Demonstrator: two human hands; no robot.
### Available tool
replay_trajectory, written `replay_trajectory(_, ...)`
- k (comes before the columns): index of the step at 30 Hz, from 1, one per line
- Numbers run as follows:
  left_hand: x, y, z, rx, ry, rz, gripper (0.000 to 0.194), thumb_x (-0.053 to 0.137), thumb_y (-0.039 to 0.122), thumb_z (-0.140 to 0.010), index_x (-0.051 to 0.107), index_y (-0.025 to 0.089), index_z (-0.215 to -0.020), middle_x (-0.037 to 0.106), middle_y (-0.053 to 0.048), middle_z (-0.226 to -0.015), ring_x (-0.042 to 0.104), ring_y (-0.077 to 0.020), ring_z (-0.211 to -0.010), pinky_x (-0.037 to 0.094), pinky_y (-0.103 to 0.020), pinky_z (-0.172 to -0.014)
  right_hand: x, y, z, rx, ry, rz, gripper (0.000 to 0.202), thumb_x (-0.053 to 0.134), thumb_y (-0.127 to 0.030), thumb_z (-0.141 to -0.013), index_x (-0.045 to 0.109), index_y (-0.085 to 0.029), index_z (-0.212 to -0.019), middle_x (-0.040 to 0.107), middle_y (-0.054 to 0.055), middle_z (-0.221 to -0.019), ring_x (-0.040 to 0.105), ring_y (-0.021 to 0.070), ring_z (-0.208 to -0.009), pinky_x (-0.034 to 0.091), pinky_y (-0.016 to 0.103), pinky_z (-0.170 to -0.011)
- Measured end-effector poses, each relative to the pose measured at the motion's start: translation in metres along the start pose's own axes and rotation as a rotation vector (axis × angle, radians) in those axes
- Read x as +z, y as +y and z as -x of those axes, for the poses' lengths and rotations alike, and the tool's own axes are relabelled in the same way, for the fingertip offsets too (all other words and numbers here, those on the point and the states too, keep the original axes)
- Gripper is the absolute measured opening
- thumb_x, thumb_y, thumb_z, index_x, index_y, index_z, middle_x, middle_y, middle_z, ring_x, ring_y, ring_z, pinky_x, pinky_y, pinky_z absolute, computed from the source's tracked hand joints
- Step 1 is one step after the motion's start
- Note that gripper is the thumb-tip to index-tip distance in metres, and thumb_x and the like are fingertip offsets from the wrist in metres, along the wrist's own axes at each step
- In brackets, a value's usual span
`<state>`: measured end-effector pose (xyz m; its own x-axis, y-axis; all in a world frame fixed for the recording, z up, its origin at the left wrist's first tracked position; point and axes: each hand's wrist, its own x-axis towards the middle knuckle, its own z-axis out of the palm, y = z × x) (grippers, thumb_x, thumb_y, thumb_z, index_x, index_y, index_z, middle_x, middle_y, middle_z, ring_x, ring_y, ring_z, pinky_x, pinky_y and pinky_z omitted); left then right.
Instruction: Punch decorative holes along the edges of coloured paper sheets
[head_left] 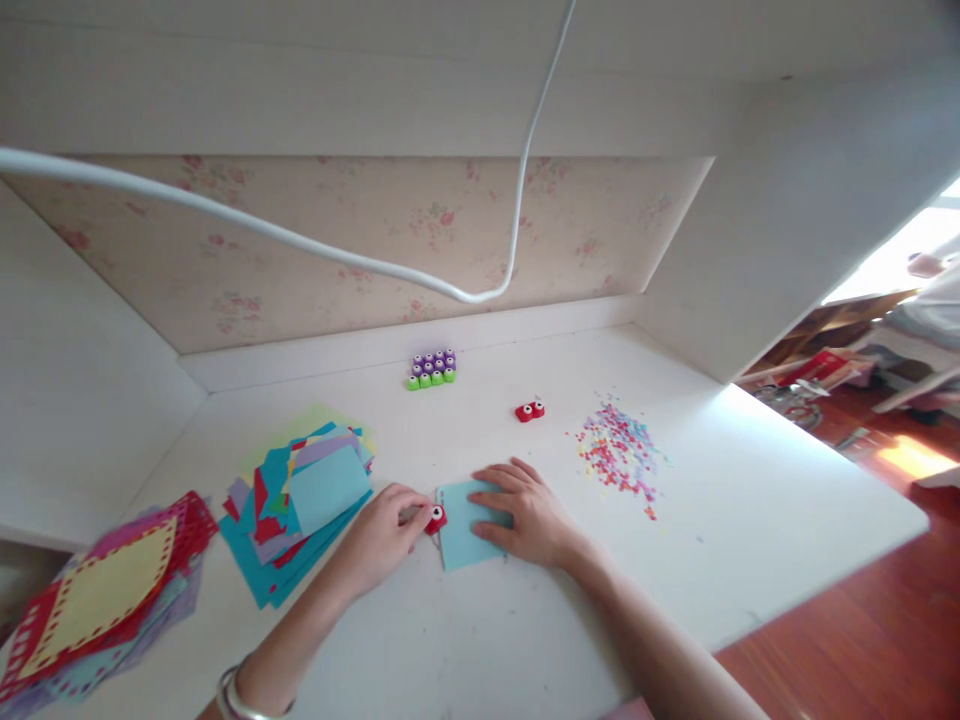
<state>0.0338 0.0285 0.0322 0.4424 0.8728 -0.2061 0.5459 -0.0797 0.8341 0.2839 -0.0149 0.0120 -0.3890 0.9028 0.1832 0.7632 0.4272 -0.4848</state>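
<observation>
A light blue square of paper (459,540) lies flat on the white table, with a few small holes near its upper left edge. My right hand (521,510) rests on it, fingers spread. At the paper's left edge sits a small red craft punch (436,518) with a white and black button on top. My left hand (394,525) grips that punch from the left between thumb and fingers. Two more red punches (529,411) stand together behind my right hand.
Purple and green punches (432,368) stand in rows near the back wall. Loose coloured sheets (330,490) are piled at left, beside sheets with punched borders (105,600). Paper confetti (619,450) is scattered at right. A white cable (337,262) hangs across the front.
</observation>
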Motion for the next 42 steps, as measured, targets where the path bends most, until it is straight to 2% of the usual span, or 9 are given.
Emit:
replay_trajectory(3,-0.002,-0.007,0.012,0.122,0.09,-0.117,0.036,0.054,0.048,-0.089,0.072,0.022,-0.106,0.067,-0.008,-0.109,0.065,-0.0213,-0.094,0.055,-0.032,-0.082,0.0,0.0,0.0,0.002,-0.006,0.0,0.036,0.061,-0.051,-0.089,0.067,-0.034,-0.12,0.058,0.004,-0.138,0.05,0.0242,-0.129,0.023,0.051,-0.115)
replay_trajectory(6,0.006,-0.01,0.02,0.165,0.165,-0.258,0.042,0.067,0.041,-0.083,0.064,0.026,-0.122,0.065,-0.006,-0.12,0.066,-0.0184,-0.083,0.055,-0.031,-0.078,0.002,0.001,-0.001,0.001,-0.009,0.005,0.036,0.062,-0.051,-0.089,0.067,-0.034,-0.12,0.058,0.003,-0.138,0.05,0.024,-0.129,0.023,0.051,-0.115)
replay_trajectory(10,0.016,-0.012,0.021,0.231,0.223,-0.332,0.022,0.058,0.032,-0.09,0.068,0.029,-0.11,0.069,-0.003,-0.108,0.067,-0.0197,-0.094,0.054,-0.03,-0.084,0.003,0.003,-0.001,0.0,-0.004,0.006,0.036,0.062,-0.051,-0.089,0.067,-0.034,-0.12,0.058,0.003,-0.139,0.05,0.0243,-0.129,0.024,0.051,-0.115)
replay_trajectory(18,-0.001,-0.033,0.025,0.165,0.298,-0.29,0.025,0.052,0.038,-0.094,0.065,0.026,-0.111,0.067,-0.005,-0.114,0.067,-0.0204,-0.096,0.056,-0.032,-0.084,0.0,0.004,-0.001,-0.015,0.002,-0.027,0.036,0.063,-0.049,-0.088,0.067,-0.032,-0.12,0.059,0.005,-0.137,0.051,0.0251,-0.128,0.026,0.053,-0.114)
replay_trajectory(22,0.003,-0.028,0.032,0.161,0.357,-0.247,0.028,0.053,0.04,-0.094,0.063,0.025,-0.115,0.067,-0.005,-0.117,0.067,-0.0206,-0.1,0.056,-0.031,-0.087,0.003,0.002,-0.001,-0.024,0.108,-0.113,0.034,0.059,-0.042,-0.093,0.065,-0.027,-0.123,0.063,0.008,-0.13,0.056,0.0247,-0.122,0.033,0.051,-0.112)
replay_trajectory(28,0.032,-0.006,0.036,0.356,0.271,-0.165,0.026,0.055,0.031,-0.095,0.064,0.027,-0.118,0.066,-0.005,-0.115,0.065,-0.019,-0.105,0.054,-0.028,-0.091,0.005,-0.028,0.003,-0.068,0.162,-0.436,0.041,0.059,-0.035,-0.094,0.057,-0.024,-0.134,0.063,0.009,-0.129,0.06,0.02,-0.116,0.05,0.034,-0.099)
replay_trajectory(35,0.044,0.0,0.03,0.36,0.192,-0.063,0.028,0.056,0.029,-0.094,0.059,0.027,-0.122,0.069,-0.004,-0.108,0.068,-0.0154,-0.08,0.058,-0.026,-0.076,-0.009,-0.052,0.012,-0.066,0.112,-0.493,0.032,0.054,-0.03,-0.097,0.062,-0.026,-0.128,0.069,0.006,-0.115,0.065,0.0176,-0.102,0.054,0.031,-0.09)
replay_trajectory(38,0.045,-0.004,0.031,0.355,0.242,-0.073,0.029,0.058,0.032,-0.093,0.059,0.027,-0.121,0.071,-0.002,-0.099,0.067,-0.0141,-0.071,0.059,-0.024,-0.068,-0.01,-0.047,0.018,-0.009,0.107,-0.514,0.026,0.057,-0.032,-0.095,0.068,-0.026,-0.118,0.071,0.006,-0.109,0.067,0.0183,-0.098,0.055,0.031,-0.087)
replay_trajectory(42,0.043,-0.013,0.031,0.478,0.384,-0.221,0.022,0.055,0.031,-0.095,0.063,0.024,-0.115,0.071,-0.006,-0.103,0.069,-0.017,-0.086,0.058,-0.028,-0.081,-0.012,-0.004,0.019,0.277,0.323,-0.556,0.028,0.066,-0.042,-0.087,0.071,-0.023,-0.107,0.075,0.006,-0.101,0.072,0.0211,-0.09,0.058,0.034,-0.082)
